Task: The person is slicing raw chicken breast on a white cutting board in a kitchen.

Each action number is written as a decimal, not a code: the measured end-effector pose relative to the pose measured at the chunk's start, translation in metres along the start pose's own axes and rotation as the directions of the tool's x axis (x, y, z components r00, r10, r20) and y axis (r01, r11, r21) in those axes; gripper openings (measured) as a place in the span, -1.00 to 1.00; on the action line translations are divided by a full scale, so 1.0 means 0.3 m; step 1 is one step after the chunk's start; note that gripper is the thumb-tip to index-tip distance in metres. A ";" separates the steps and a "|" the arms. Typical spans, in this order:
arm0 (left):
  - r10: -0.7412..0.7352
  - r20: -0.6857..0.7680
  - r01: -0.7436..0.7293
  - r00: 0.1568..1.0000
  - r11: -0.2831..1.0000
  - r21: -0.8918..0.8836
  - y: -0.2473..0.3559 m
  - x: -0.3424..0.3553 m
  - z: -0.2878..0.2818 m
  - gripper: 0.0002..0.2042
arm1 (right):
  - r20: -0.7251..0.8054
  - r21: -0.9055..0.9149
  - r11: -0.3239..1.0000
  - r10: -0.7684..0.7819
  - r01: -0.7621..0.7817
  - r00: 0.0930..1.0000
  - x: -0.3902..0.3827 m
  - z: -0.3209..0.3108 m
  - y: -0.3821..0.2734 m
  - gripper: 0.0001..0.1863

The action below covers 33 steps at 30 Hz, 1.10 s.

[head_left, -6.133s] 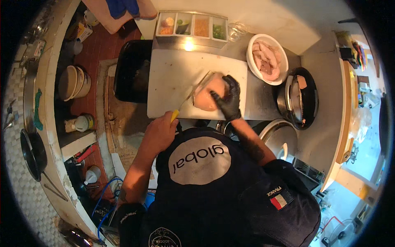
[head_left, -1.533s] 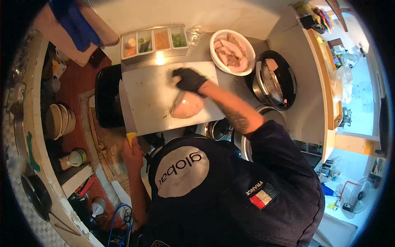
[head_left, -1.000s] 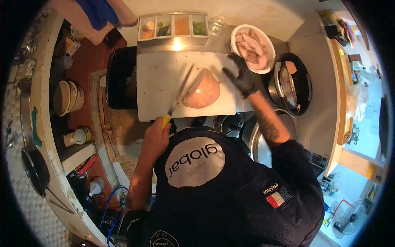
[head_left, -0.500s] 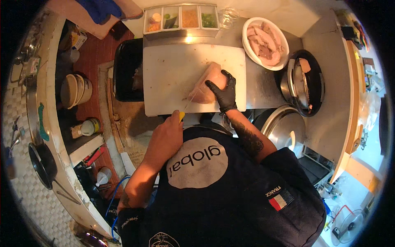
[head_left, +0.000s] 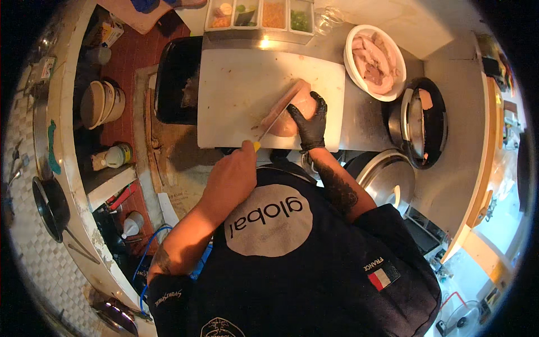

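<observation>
On the white cutting board (head_left: 227,98) lies a pale pink slab of raw meat (head_left: 292,90), angled toward the upper right. My bare left hand (head_left: 238,168) is closed round the yellow handle (head_left: 256,146) of a knife, whose thin blade (head_left: 265,132) runs diagonally along the meat’s left side. My right hand (head_left: 307,123), in a black glove, grips the meat from the right, thumb over its top and fingers round the far side. Small scraps dot the board.
Behind the board sit a divided garnish container (head_left: 274,16) and a white bowl of meat pieces (head_left: 359,39). A black tub (head_left: 171,67) is left, a black pan (head_left: 435,123) right. Below right is a lidded pot (head_left: 396,177); buckets (head_left: 98,104) stand on the left.
From being apart a second ago, my right hand has come onto the meat and holds it. The knife has moved rightward against the meat, and the meat now slants more steeply.
</observation>
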<state>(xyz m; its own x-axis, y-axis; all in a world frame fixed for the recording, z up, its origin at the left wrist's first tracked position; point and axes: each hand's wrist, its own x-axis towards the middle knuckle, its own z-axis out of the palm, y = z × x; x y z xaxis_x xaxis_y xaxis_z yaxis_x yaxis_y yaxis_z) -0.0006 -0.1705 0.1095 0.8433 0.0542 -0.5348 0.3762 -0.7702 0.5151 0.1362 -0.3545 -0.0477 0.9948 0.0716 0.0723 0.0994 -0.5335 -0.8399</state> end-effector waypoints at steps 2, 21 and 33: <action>0.014 -0.008 -0.014 1.000 1.000 0.005 0.016 0.052 0.006 -0.78 | 0.007 0.025 1.000 0.003 -0.003 1.000 0.004 -0.001 0.005 -0.10; -0.066 0.109 0.056 0.992 0.994 0.096 0.079 0.164 -0.040 -0.76 | 0.026 0.036 0.999 -0.011 0.010 1.000 -0.016 -0.012 -0.014 -0.19; -0.100 0.158 0.092 0.982 0.994 0.056 0.072 0.159 -0.053 -0.78 | 0.030 0.033 0.999 -0.042 0.041 0.999 -0.008 -0.006 0.028 -0.17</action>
<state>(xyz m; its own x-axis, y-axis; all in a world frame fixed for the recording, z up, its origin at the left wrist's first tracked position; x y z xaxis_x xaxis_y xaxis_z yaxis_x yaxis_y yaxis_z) 0.0538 -0.1743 0.1057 0.7304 0.0299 -0.6823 0.4301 -0.7963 0.4254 0.1346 -0.3607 -0.0539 0.9886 0.1192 0.0919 0.1398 -0.5015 -0.8538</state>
